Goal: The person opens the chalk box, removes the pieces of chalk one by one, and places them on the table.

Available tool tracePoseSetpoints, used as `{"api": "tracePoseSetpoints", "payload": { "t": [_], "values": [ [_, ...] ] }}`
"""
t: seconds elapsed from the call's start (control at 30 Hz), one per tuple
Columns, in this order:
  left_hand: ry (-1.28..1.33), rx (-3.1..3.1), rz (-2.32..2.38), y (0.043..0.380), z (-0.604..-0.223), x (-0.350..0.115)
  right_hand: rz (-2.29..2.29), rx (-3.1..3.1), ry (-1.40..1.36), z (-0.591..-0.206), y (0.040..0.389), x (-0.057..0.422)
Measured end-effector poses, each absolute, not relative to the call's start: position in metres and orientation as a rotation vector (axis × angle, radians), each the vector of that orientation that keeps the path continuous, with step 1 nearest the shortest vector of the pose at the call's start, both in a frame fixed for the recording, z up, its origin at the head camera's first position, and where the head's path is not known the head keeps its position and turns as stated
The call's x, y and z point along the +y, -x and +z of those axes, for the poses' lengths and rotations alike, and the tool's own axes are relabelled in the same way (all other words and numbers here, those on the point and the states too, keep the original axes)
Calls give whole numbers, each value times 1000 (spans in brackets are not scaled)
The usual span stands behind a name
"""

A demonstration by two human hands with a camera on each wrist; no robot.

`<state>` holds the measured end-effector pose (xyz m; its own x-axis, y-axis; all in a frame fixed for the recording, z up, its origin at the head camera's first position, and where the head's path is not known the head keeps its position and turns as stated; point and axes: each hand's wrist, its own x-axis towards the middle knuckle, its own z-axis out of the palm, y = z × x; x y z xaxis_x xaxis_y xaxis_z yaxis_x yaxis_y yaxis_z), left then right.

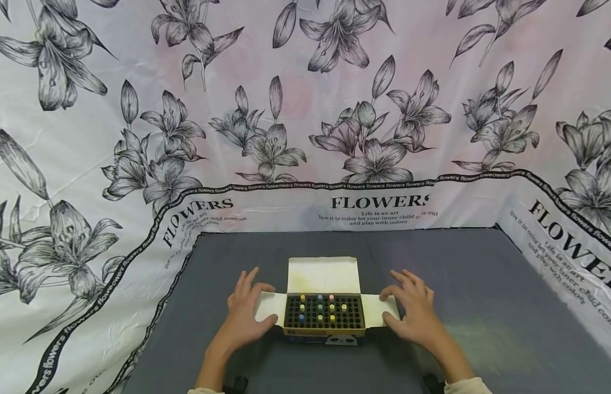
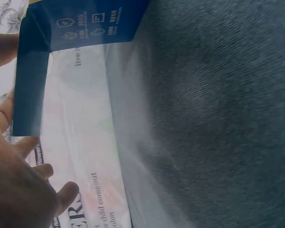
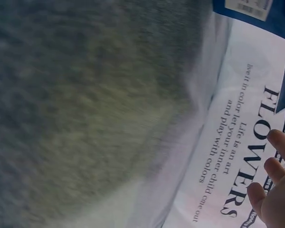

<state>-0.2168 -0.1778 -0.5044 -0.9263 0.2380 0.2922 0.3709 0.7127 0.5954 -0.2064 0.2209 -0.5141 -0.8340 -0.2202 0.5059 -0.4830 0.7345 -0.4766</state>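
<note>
Behind the worktop's far edge and along both sides, we note a white flowered cloth (image 1: 256,49). Next in size is the grey worktop (image 1: 433,249); its near edge is out of our view. Well apart from the far edge, and a little nearer the left edge than the right, stands our cardboard box (image 1: 295,331), its lid (image 1: 323,274) folded back on the far side.

Left hand (image 1: 243,314): fingers spread, thumb and forefinger at opposite edges of the left flap (image 1: 269,307). Right hand (image 1: 415,314): likewise spread, thumb and forefinger at the right flap (image 1: 380,311). We cannot tell how firmly either presses.

Inside the box sits a black holed tray (image 1: 354,317) with ten small coloured caps (image 1: 332,318) in three rows, mostly toward its middle and left.

Step in hand, by our judgement: managing both side flaps together; opening or closing, we cannot say. The next move should call for an even, light touch from both hands, bending the card at its creases without shifting the box.
</note>
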Motion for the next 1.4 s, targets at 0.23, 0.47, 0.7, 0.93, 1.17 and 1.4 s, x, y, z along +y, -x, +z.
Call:
{"api": "tracePoseSetpoints", "payload": {
  "t": [0.23, 0.47, 0.7, 0.93, 1.17, 1.4],
  "values": [
    [442, -2779, -1021, 215, -512, -176, 818, -2589, -543, -523, 205, 218],
    [455, -2792, -1016, 211, -519, -174, 774, -2624, -579, -530, 206, 211],
    [457, -2829, -1101, 208, -521, -172, 762, -2652, -557, -534, 204, 199],
    [413, -2858, -1151, 207, -520, -170, 734, -2626, -577, -536, 205, 191],
    [379, -2874, -1173, 207, -520, -171, 736, -2637, -585, -536, 205, 185],
    [365, -2884, -1195, 207, -522, -173, 735, -2662, -576, -536, 205, 181]
  ]
}}
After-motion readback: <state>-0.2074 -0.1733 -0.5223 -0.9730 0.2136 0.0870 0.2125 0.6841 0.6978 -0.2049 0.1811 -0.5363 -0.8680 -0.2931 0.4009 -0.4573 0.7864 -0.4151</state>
